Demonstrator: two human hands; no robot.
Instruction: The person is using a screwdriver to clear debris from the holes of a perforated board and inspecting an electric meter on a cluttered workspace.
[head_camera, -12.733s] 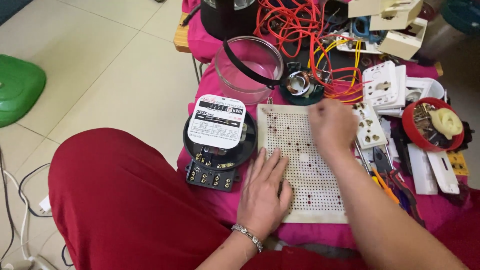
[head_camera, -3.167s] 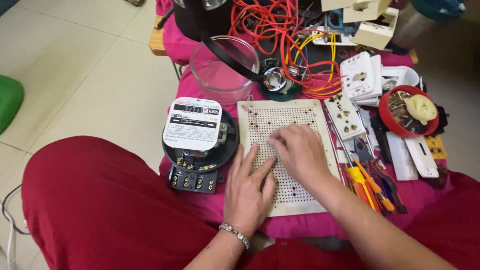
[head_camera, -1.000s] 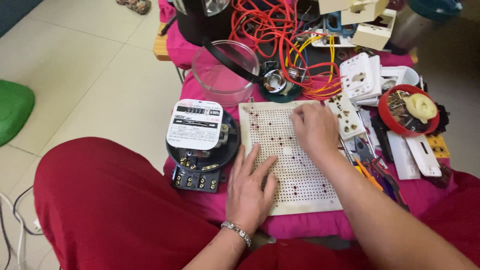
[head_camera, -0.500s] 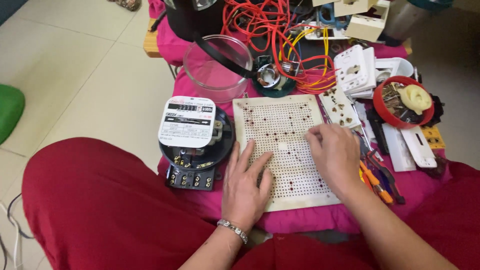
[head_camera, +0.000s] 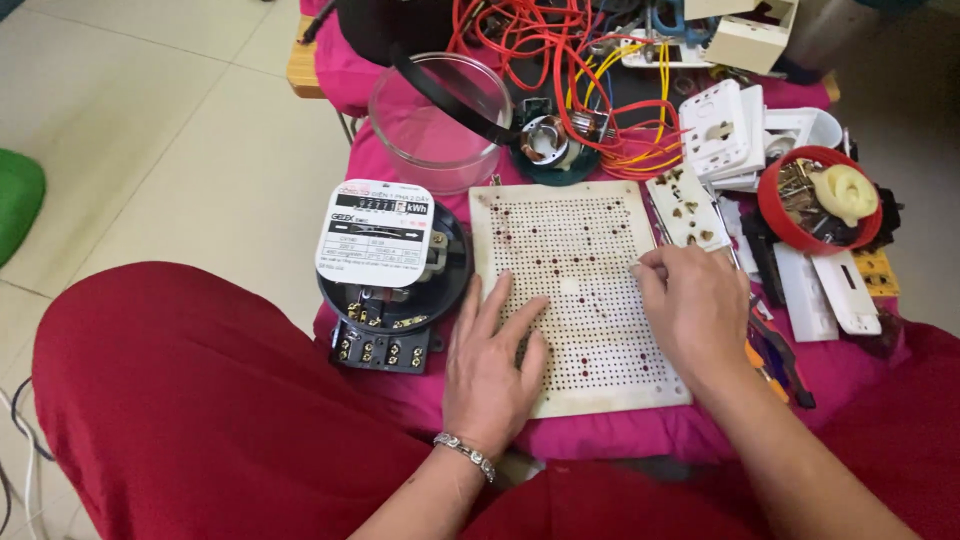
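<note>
Nearest: red-clothed lap, then both hands down on the perforated board (head_camera: 580, 290), a cream panel w/ rows of small holes lying flat on the pink cloth (head_camera: 400, 385), right in front of the person. Left hand (head_camera: 490, 365) is spread, palm flat, pressing the board's lower-left part; bracelet at the wrist. Right hand (head_camera: 695, 310) sits at the board's right edge, fingers curled, tips drawn together as if pinching sth small, but can't tell what, too tiny.

Progress, judging by looks: a scatter of dark red dots fills some holes, mostly mid and upper board; most holes are bare, so I'd say early-to-midway, plenty left.

Left of the board: a round black electricity meter (head_camera: 390, 270) w/ white face, terminals exposed. Right: white socket plate (head_camera: 688, 208), orange-handled tools (head_camera: 775, 360), white switch covers, a red bowl (head_camera: 815, 200) w/ bits inside. Further back: clear glass bowl (head_camera: 440, 120), a tangle of red and yellow wires (head_camera: 590, 70), white boxes. Floor is pale tile, green object at far left.
</note>
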